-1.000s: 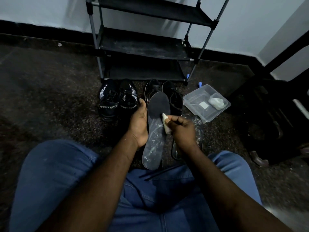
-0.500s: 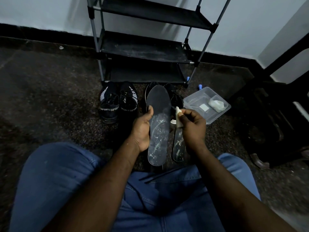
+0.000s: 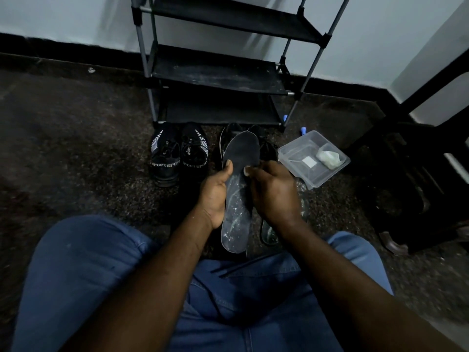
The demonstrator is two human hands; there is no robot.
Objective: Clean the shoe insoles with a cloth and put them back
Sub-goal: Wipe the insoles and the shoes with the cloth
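Note:
My left hand (image 3: 215, 191) grips a long dark insole (image 3: 242, 148) by its left edge, thumb on top, toe end pointing away from me; its near half is streaked with pale marks. My right hand (image 3: 274, 191) lies curled over the insole's right side at mid-length. The white cloth it held is hidden under its fingers. A second insole (image 3: 269, 235) lies on the floor under my right wrist. The black pair of shoes (image 3: 229, 138) stands just behind the held insole.
A pair of black sport sneakers (image 3: 177, 161) stands to the left. A clear plastic container (image 3: 299, 153) holding a pale wad (image 3: 327, 157) sits to the right. Behind the shoes stands a black shoe rack (image 3: 215, 74); dark furniture (image 3: 406, 186) fills the right side.
My right hand, which held the cloth up beside the insole, has turned down onto the insole's right side and now covers the cloth. The insole stays in my left hand.

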